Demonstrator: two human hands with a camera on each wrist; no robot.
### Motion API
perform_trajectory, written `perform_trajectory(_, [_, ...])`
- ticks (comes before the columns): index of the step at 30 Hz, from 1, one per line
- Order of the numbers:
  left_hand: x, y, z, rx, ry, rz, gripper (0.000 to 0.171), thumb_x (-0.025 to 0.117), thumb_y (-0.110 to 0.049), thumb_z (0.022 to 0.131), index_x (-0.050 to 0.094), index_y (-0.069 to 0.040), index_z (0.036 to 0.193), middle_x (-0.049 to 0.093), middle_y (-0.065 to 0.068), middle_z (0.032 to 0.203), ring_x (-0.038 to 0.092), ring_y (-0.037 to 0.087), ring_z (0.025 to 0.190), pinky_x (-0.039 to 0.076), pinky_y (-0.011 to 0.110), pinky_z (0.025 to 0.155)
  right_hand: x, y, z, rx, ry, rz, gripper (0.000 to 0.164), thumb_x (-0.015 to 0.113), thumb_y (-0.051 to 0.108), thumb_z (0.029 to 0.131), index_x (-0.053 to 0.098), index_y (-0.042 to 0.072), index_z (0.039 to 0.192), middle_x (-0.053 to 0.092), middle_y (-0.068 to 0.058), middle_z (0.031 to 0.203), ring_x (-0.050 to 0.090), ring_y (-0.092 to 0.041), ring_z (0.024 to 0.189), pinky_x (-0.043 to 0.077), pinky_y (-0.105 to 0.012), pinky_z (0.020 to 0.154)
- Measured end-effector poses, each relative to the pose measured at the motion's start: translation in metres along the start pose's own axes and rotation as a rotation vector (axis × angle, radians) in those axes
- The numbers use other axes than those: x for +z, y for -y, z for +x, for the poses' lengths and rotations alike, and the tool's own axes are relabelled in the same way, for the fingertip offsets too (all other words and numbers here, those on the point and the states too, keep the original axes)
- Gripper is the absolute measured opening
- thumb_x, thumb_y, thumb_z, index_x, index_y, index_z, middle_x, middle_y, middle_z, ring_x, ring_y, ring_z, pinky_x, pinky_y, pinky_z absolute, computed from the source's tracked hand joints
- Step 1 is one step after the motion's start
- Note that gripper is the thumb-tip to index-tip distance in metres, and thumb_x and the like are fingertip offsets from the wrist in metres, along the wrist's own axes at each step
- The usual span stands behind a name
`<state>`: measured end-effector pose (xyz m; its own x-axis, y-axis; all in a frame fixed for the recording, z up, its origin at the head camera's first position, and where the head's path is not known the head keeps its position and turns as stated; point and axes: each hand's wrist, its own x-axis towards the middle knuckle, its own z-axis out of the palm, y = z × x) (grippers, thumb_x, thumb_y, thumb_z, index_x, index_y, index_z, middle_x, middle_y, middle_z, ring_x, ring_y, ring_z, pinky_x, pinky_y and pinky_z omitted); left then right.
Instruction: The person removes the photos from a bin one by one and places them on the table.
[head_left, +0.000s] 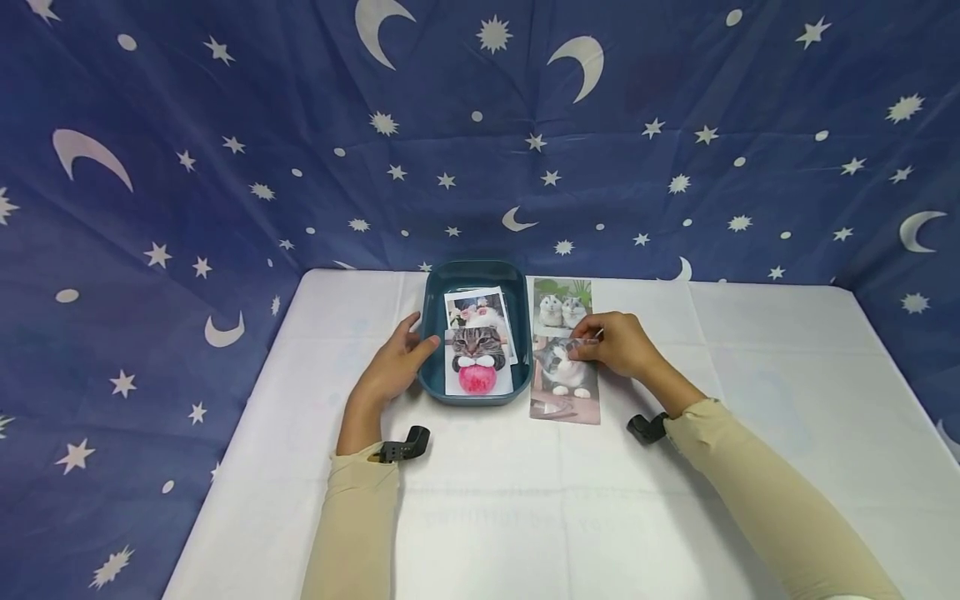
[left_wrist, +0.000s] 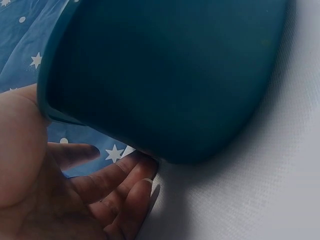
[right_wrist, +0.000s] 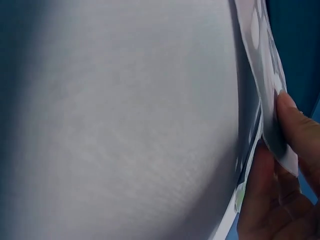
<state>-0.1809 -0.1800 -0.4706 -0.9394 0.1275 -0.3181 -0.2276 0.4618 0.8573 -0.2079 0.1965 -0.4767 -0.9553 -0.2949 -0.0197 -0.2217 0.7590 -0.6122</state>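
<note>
My left hand holds the left side of a dark teal plastic tray, its thumb over the rim and its fingers against the outside near the base. Inside the tray lie several photo cards; the top one, a tabby cat photo card, overlaps a card with pink flowers. To the tray's right, my right hand pinches the upper right corner of a grey-and-white cat photo card between thumb and fingers. A hamster photo card lies behind it, partly covered by it.
A white cloth covers the table. Behind and to the left hangs a blue curtain with moons and stars. Each wrist carries a small black camera, one by the left sleeve and one by the right sleeve.
</note>
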Motion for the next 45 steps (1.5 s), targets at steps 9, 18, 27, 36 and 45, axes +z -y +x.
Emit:
perform_trajectory(9, [0.000, 0.002, -0.001, 0.003, 0.000, 0.002, 0.077, 0.056, -0.045, 0.104, 0.015, -0.023, 0.165, 0.040, 0.019, 0.159, 0.043, 0.038, 0.145, 0.034, 0.056, 0.119, 0.000, 0.003, 0.000, 0.010, -0.009, -0.048, 0.023, 0.089, 0.023, 0.080, 0.081, 0.014, 0.100, 0.073, -0.003, 0.088, 0.066, -0.023, 0.086, 0.050, -0.038, 0.080])
perform_trajectory(18, [0.000, 0.003, 0.003, 0.024, 0.016, -0.019, 0.077, 0.056, -0.043, 0.104, 0.014, -0.021, 0.166, 0.042, 0.020, 0.158, 0.046, 0.037, 0.143, 0.037, 0.056, 0.118, -0.015, 0.006, 0.001, 0.011, -0.052, -0.115, 0.021, 0.087, 0.022, 0.082, 0.079, 0.011, 0.099, 0.072, -0.003, 0.086, 0.069, -0.023, 0.083, 0.051, -0.040, 0.076])
perform_trajectory(27, [0.000, 0.002, 0.003, 0.022, 0.010, -0.027, 0.077, 0.056, -0.043, 0.104, 0.015, -0.022, 0.165, 0.044, 0.020, 0.156, 0.048, 0.037, 0.141, 0.038, 0.056, 0.116, -0.038, 0.040, 0.021, -0.064, -0.086, -0.077, 0.022, 0.085, 0.021, 0.085, 0.080, 0.009, 0.102, 0.073, -0.006, 0.088, 0.071, -0.025, 0.083, 0.054, -0.040, 0.071])
perform_trajectory(36, [0.000, 0.003, 0.002, 0.004, 0.005, -0.007, 0.077, 0.056, -0.045, 0.104, 0.015, -0.023, 0.165, 0.041, 0.019, 0.159, 0.045, 0.038, 0.144, 0.037, 0.056, 0.117, -0.039, 0.113, 0.062, -0.097, 0.180, 0.145, 0.030, 0.081, 0.030, 0.090, 0.076, 0.015, 0.115, 0.071, -0.003, 0.098, 0.068, -0.020, 0.084, 0.056, -0.037, 0.074])
perform_trajectory(45, [-0.001, 0.004, 0.002, -0.005, 0.007, -0.006, 0.077, 0.056, -0.048, 0.103, 0.016, -0.026, 0.165, 0.039, 0.019, 0.160, 0.043, 0.038, 0.145, 0.035, 0.056, 0.119, -0.008, 0.153, 0.114, -0.087, 0.424, 0.145, 0.025, 0.083, 0.034, 0.087, 0.078, 0.015, 0.103, 0.074, 0.000, 0.096, 0.065, -0.019, 0.093, 0.054, -0.035, 0.085])
